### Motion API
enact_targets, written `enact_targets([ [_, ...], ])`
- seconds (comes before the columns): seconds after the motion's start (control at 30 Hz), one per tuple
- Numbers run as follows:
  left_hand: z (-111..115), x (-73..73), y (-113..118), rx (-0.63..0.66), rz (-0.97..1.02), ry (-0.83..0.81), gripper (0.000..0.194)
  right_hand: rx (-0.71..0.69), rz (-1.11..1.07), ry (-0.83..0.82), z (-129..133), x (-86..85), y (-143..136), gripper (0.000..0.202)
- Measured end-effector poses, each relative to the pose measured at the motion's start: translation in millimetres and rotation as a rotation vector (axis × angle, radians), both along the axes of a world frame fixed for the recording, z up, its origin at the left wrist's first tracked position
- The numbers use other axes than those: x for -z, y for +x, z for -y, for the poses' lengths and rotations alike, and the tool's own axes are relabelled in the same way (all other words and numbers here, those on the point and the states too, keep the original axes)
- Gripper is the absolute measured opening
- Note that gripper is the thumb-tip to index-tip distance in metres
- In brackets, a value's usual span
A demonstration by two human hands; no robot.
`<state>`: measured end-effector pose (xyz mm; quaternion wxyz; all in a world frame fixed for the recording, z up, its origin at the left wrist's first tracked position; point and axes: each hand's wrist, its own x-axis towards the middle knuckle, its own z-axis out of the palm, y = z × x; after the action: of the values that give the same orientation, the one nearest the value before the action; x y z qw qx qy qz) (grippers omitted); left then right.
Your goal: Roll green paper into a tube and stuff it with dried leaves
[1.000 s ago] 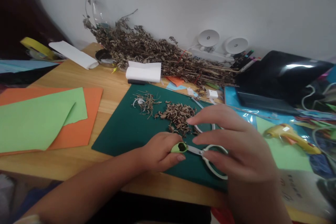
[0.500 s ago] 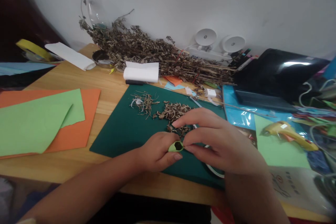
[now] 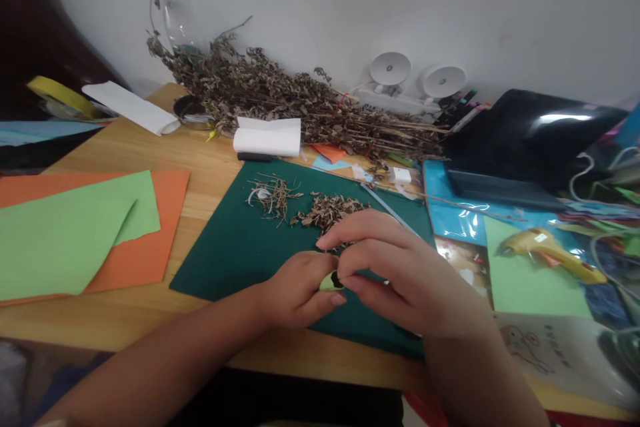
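My left hand [image 3: 300,287] is wrapped round a small light-green pouch [image 3: 327,283], its dark opening facing up and to the right. At that opening, the thumb and fingertips of my right hand [image 3: 405,273] are pinched together and cover part of the rim. Whatever lies between those fingertips is too hidden to make out. Both hands are above a dark green mat [image 3: 220,250]. Just beyond them lies a heap of dried, crumbled leaves [image 3: 330,209], partly behind my right hand. A loose bunch of thin dry stems [image 3: 280,199] sits to its left.
A long bundle of dried plants [image 3: 280,90] lies along the wall. Before it is a white paper roll [image 3: 267,137]. Green sheets [image 3: 65,233] lie over orange ones [image 3: 170,207] at left. A yellow glue gun [image 3: 555,253] and dark tablet-like device [image 3: 525,140] are right.
My right hand has shifted slightly left, and its fingertips now cover more of the pouch's opening. My left hand keeps its hold nearly unmoved.
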<state>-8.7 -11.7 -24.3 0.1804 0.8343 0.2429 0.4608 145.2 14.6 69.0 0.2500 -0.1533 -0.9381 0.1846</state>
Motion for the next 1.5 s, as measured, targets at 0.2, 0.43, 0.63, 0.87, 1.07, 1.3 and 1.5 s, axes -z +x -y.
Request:
enact_targets([
  [0.2, -1.3, 2.6, -0.6, 0.103, 0.047, -0.216, 0.032, 0.205, 0.007, 0.100, -16.7, -3.8, 17.1, 0.012],
  [0.43, -1.0, 3.9, 0.3, 0.156, 0.095, -0.295, 0.034, 0.758, 0.857, -0.085, -50.6, 43.6, 3.9, 0.039],
  [0.63, -0.4, 3.1, 1.2, 0.149, 0.066, -0.294, 0.035, 0.767, 0.861, -0.108, -53.6, 64.7, -17.2, 0.022],
  [0.87, -0.2, 6.3, 1.3, 0.157, 0.104, -0.286, 0.033, 0.738, 0.707, -0.129, -57.9, 44.5, 0.8, 0.031],
  [1.07, -0.7, 4.3, 0.7, 0.161, 0.110, -0.308, 0.035, 0.714, 0.515, -0.223, -57.8, 44.4, 7.0, 0.034],
  [1.3, -0.9, 3.7, -0.2, 0.154, 0.096, -0.322, 0.034, 0.626, 0.196, -0.349, -55.4, 45.4, 8.1, 0.020],
  [1.5, 0.5, 5.5, -0.8, 0.139, 0.079, -0.292, 0.031, 0.342, -0.568, -0.515, -19.2, 35.0, -13.9, 0.016],
])
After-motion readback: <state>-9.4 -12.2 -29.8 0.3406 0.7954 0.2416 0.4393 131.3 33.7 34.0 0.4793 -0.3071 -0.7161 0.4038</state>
